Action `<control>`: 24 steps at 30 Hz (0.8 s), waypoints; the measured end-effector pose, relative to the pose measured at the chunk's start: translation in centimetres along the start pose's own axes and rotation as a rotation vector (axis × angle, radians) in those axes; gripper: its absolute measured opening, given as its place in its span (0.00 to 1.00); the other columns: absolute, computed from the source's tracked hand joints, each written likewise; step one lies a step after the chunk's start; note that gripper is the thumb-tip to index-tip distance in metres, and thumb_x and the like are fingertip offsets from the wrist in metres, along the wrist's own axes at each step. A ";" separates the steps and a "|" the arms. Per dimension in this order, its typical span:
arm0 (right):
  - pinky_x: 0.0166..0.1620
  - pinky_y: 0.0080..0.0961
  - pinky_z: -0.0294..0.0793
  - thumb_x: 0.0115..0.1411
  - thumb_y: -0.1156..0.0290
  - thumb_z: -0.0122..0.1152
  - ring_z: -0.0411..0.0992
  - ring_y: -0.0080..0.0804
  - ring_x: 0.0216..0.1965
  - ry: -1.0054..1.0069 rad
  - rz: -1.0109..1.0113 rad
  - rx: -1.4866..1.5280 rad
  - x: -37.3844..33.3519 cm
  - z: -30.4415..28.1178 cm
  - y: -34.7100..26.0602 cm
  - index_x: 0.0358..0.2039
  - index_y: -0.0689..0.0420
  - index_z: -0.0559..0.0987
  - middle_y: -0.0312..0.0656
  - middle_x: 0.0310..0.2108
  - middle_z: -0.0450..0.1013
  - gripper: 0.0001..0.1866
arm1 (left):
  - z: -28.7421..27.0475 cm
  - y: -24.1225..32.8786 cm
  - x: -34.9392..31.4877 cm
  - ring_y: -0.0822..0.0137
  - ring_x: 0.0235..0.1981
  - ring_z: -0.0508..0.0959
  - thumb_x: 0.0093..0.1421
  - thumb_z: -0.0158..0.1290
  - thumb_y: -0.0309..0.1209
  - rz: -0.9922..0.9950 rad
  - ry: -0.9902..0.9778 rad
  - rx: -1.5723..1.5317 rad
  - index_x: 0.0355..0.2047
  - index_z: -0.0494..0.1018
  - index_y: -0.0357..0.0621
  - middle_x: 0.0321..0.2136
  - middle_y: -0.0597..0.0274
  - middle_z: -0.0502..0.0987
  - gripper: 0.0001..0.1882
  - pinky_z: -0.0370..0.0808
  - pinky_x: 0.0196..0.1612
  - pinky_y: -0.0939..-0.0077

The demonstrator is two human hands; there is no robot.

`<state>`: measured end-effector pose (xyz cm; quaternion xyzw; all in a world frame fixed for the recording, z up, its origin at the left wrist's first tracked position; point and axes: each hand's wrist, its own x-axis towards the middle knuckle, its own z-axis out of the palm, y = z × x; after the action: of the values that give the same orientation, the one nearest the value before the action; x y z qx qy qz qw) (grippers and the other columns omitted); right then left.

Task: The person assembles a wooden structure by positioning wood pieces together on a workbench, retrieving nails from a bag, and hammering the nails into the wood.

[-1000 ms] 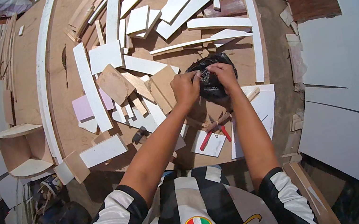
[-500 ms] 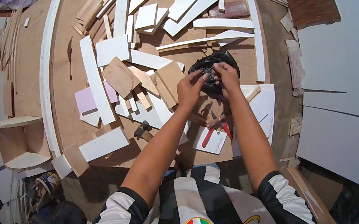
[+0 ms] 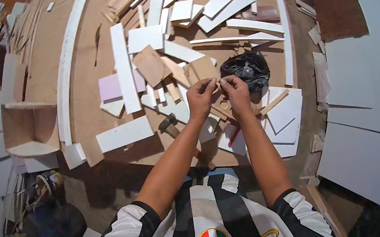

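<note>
Close together over the littered board, my left hand (image 3: 202, 99) and my right hand (image 3: 237, 95) meet at the fingertips. Each is closed in a pinch, thumb against fingers. What lies between them is too small to make out. A crumpled black plastic bag (image 3: 255, 70) sits just beyond my right hand, its mouth open and its inside mostly dark. Below my left hand lies a hammer (image 3: 168, 123), its handle partly hidden by my forearm. A red-handled hand tool (image 3: 235, 135) rests beside my right forearm, which covers most of it.
Many white and bare wood offcuts (image 3: 152, 64) are heaped on the brown board (image 3: 86, 93). A long white strip (image 3: 69, 63) runs along the left. An open wooden corner box (image 3: 31, 123) stands further left. Large white panels (image 3: 366, 138) lie to the right beyond the board's edge.
Both hands have come away from the black bag toward me and drawn together, fingertips touching. The bag now shows uncovered beyond them. The whole view has shifted slightly.
</note>
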<state>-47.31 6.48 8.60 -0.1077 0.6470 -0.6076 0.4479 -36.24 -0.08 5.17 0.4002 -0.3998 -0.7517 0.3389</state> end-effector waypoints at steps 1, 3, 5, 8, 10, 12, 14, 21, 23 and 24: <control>0.25 0.17 0.68 0.68 0.68 0.60 0.69 0.18 0.22 0.002 -0.037 -0.011 -1.0 0.7 0.4 0.36 0.60 0.80 0.33 0.25 0.75 0.08 | -0.3 1.6 -1.3 0.70 0.34 0.82 0.63 0.63 0.33 -0.034 0.006 -0.094 0.42 0.78 0.31 0.36 0.57 0.82 0.15 0.86 0.37 0.70; 0.26 0.17 0.68 0.67 0.70 0.60 0.69 0.19 0.23 -0.018 -0.037 0.055 -3.0 2.7 1.0 0.36 0.61 0.80 0.34 0.26 0.75 0.07 | -1.5 3.3 -3.5 0.72 0.32 0.80 0.63 0.63 0.30 0.028 0.028 -0.061 0.40 0.79 0.29 0.33 0.59 0.82 0.13 0.81 0.37 0.77; 0.26 0.17 0.68 0.68 0.68 0.59 0.70 0.18 0.24 -0.072 0.022 0.187 -4.9 5.5 2.9 0.38 0.59 0.79 0.33 0.27 0.74 0.07 | -4.1 3.5 -5.3 0.74 0.31 0.79 0.63 0.62 0.28 0.124 0.074 0.035 0.38 0.81 0.31 0.30 0.61 0.82 0.09 0.75 0.37 0.81; 0.26 0.17 0.69 0.68 0.69 0.59 0.68 0.17 0.23 -0.085 0.047 0.071 -8.3 10.1 5.7 0.38 0.60 0.79 0.34 0.27 0.74 0.08 | -9.1 4.9 -8.6 0.75 0.32 0.79 0.62 0.64 0.29 0.135 0.274 0.251 0.38 0.82 0.33 0.32 0.62 0.83 0.10 0.76 0.39 0.81; 0.29 0.22 0.73 0.67 0.66 0.62 0.71 0.22 0.26 -0.151 -0.197 -0.213 -10.2 13.6 9.5 0.39 0.63 0.78 0.35 0.29 0.75 0.11 | -15.3 4.1 -10.3 0.75 0.34 0.79 0.61 0.64 0.30 0.215 0.379 0.258 0.40 0.82 0.34 0.33 0.62 0.84 0.11 0.77 0.39 0.77; 0.34 0.25 0.75 0.62 0.64 0.69 0.74 0.27 0.30 -0.237 -0.031 -0.271 -12.6 16.2 12.1 0.39 0.64 0.79 0.38 0.29 0.76 0.16 | -21.2 4.7 -12.3 0.74 0.34 0.79 0.62 0.63 0.29 0.369 0.477 0.403 0.39 0.82 0.34 0.33 0.62 0.83 0.10 0.77 0.40 0.76; 0.37 0.27 0.76 0.59 0.62 0.71 0.76 0.30 0.32 -0.265 -0.068 -0.424 -15.5 19.2 14.8 0.41 0.64 0.78 0.42 0.32 0.77 0.19 | -27.7 4.7 -14.2 0.73 0.35 0.80 0.62 0.63 0.29 0.318 0.603 0.506 0.38 0.82 0.34 0.33 0.60 0.84 0.09 0.77 0.42 0.76; 0.45 0.45 0.78 0.51 0.58 0.76 0.77 0.54 0.40 -0.032 -0.522 -0.829 -17.4 27.5 24.9 0.45 0.65 0.74 0.58 0.44 0.74 0.29 | -35.8 6.2 -16.7 0.57 0.52 0.80 0.59 0.59 0.23 0.628 0.390 0.941 0.40 0.78 0.38 0.49 0.51 0.81 0.08 0.76 0.54 0.62; 0.45 0.47 0.78 0.50 0.58 0.76 0.76 0.57 0.40 0.015 -0.491 -0.884 -16.5 28.7 25.6 0.42 0.65 0.74 0.58 0.42 0.74 0.28 | -36.7 6.2 -16.6 0.52 0.56 0.77 0.57 0.59 0.22 0.733 0.280 1.145 0.38 0.78 0.38 0.50 0.52 0.80 0.09 0.74 0.57 0.58; 0.44 0.49 0.77 0.50 0.60 0.76 0.76 0.59 0.40 -0.010 -0.416 -0.955 -16.0 29.0 25.7 0.39 0.65 0.75 0.59 0.39 0.75 0.25 | -37.0 6.2 -16.6 0.50 0.59 0.74 0.55 0.60 0.22 0.729 0.240 1.199 0.38 0.77 0.39 0.52 0.52 0.79 0.09 0.71 0.59 0.56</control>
<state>-7.12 3.57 -2.84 -0.4292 0.8149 -0.3203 0.2216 4.71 -1.27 2.75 0.4385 -0.8128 -0.1918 0.3320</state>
